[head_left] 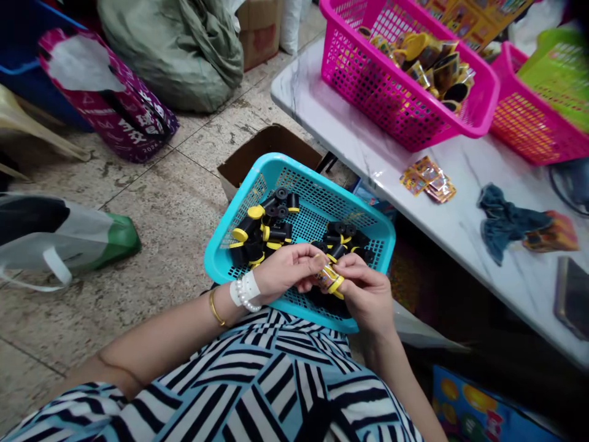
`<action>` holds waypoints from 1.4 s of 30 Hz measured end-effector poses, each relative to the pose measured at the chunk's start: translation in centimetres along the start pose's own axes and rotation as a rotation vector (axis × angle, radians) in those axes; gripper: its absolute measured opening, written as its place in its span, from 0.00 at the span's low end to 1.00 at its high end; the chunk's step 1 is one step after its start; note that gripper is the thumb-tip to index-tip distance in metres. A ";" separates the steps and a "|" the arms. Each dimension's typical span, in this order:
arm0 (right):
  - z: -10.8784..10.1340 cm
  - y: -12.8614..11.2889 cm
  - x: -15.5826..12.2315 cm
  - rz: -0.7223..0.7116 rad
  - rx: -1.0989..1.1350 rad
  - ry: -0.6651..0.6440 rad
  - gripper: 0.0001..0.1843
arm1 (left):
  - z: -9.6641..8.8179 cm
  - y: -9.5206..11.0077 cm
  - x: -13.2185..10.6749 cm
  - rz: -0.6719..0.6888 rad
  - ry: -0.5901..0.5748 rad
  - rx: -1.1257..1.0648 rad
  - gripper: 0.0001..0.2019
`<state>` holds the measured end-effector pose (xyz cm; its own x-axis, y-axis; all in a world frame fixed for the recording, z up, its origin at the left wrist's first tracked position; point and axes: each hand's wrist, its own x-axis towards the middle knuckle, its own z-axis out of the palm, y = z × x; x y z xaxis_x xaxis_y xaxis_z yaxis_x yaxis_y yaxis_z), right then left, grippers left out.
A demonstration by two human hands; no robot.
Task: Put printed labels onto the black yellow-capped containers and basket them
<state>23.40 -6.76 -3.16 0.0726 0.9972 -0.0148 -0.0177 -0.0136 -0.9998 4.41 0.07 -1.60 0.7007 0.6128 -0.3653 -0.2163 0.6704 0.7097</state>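
Both my hands meet over the near edge of a turquoise basket (276, 169) resting on my lap. My left hand (288, 270) and my right hand (365, 294) pinch one small yellow-and-black cylindrical piece (332, 279) with a printed label around it. Their fingers are curled closed on it. Inside the basket lie several black cylinders with yellow caps (262, 236). A pearl bracelet and a gold bangle sit on my left wrist.
A white marble-look table (368, 153) on the right carries a pink basket (391, 92) of finished pieces, another pink basket (538, 123), a green basket (561, 67), sticker sheets (427, 178), a blue cloth (504, 221). Bags and a cardboard box (267, 147) stand on the tiled floor.
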 end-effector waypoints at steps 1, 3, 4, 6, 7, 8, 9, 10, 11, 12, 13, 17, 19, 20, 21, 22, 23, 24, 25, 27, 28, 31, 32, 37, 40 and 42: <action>0.2 0.2 0.1 -0.033 -0.012 0.048 0.07 | 0.0 0.0 -0.1 -0.022 -0.019 -0.055 0.22; 0.6 0.4 0.2 -0.090 -0.038 0.143 0.06 | 0.0 -0.1 -0.2 -0.052 -0.057 -0.127 0.22; 0.9 0.3 0.3 -0.107 -0.048 0.162 0.06 | -0.1 -0.1 -0.2 -0.062 -0.060 -0.139 0.21; 1.2 -0.1 0.5 -0.112 -0.071 0.109 0.09 | -0.1 -0.3 -0.2 -0.081 -0.032 -0.129 0.22; 1.3 -0.3 0.6 -0.111 -0.092 0.059 0.10 | -0.1 -0.3 -0.2 -0.089 -0.018 -0.120 0.23; 1.3 -0.6 0.6 -0.114 -0.115 0.019 0.10 | -0.1 -0.3 -0.1 -0.096 -0.012 -0.116 0.24; 1.4 -0.8 0.7 -0.125 -0.134 -0.001 0.09 | -0.1 -0.4 -0.1 -0.098 -0.016 -0.120 0.25; 1.4 -0.9 0.7 -0.143 -0.146 0.006 0.08 | -0.1 -0.4 -0.1 -0.095 -0.029 -0.130 0.25; 1.4 -1.0 0.7 -0.163 -0.146 0.029 0.06 | -0.1 -0.4 -0.1 -0.089 -0.047 -0.144 0.25; 1.5 -1.0 0.7 -0.178 -0.132 0.055 0.05 | -0.1 -0.4 -0.1 -0.084 -0.062 -0.155 0.25; 1.5 -1.0 0.7 -0.182 -0.112 0.063 0.06 | -0.2 -0.4 -0.1 -0.082 -0.069 -0.158 0.25; 1.8 -1.6 0.8 -0.166 -0.167 -0.067 0.13 | -0.4 -0.6 0.0 -0.100 -0.035 -0.116 0.26; 1.8 -2.0 0.8 -0.223 -0.225 -0.093 0.14 | -0.5 -0.7 -0.1 -0.115 -0.044 -0.137 0.26; 1.8 -2.2 0.7 -0.259 -0.233 -0.081 0.15 | -0.5 -0.6 -0.2 -0.119 -0.061 -0.158 0.26; 1.8 -2.2 0.7 -0.288 -0.227 -0.062 0.16 | -0.5 -0.6 -0.2 -0.125 -0.078 -0.177 0.26; 1.8 -2.2 0.6 -0.301 -0.215 -0.045 0.16 | -0.5 -0.6 -0.2 -0.129 -0.086 -0.184 0.25; 1.9 -2.2 0.5 -0.297 -0.203 -0.029 0.16 | -0.5 -0.6 -0.2 -0.130 -0.079 -0.177 0.25; 1.9 -2.0 0.4 -0.280 -0.197 -0.012 0.15 | -0.5 -0.6 -0.1 -0.127 -0.053 -0.159 0.24; 2.0 -1.8 0.3 -0.253 -0.196 0.013 0.14 | -0.5 -0.6 0.0 -0.117 -0.007 -0.140 0.24; 2.2 -1.4 0.1 -0.175 -0.184 0.057 0.13 | -0.5 -0.7 0.3 -0.089 0.103 -0.124 0.24; 2.3 -1.1 -0.1 -0.137 -0.185 0.077 0.15 | -0.5 -0.8 0.5 -0.075 0.153 -0.125 0.24; 2.6 -0.6 -0.5 -0.111 -0.308 0.130 0.25 | -0.5 -0.9 0.9 -0.057 0.224 -0.126 0.24; 2.7 -0.4 -0.6 -0.130 -0.384 0.153 0.24 | -0.4 -0.9 0.9 -0.054 0.219 -0.120 0.23; 3.5 -0.4 -0.6 -0.095 -0.379 0.283 0.10 | -0.4 -1.3 1.1 0.027 0.137 -0.065 0.19; 4.0 -0.5 -0.4 0.115 -0.114 0.316 0.10 | -0.5 -1.6 1.2 0.088 0.117 0.001 0.17; 4.0 -0.6 -0.3 0.256 0.065 0.302 0.11 | -0.7 -1.7 1.3 0.101 0.109 0.034 0.17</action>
<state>19.36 -6.80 -2.50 0.3470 0.8958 -0.2777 -0.1359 -0.2449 -0.9600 5.21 -0.02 -3.66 0.5979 0.7197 -0.3529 -0.2577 0.5895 0.7656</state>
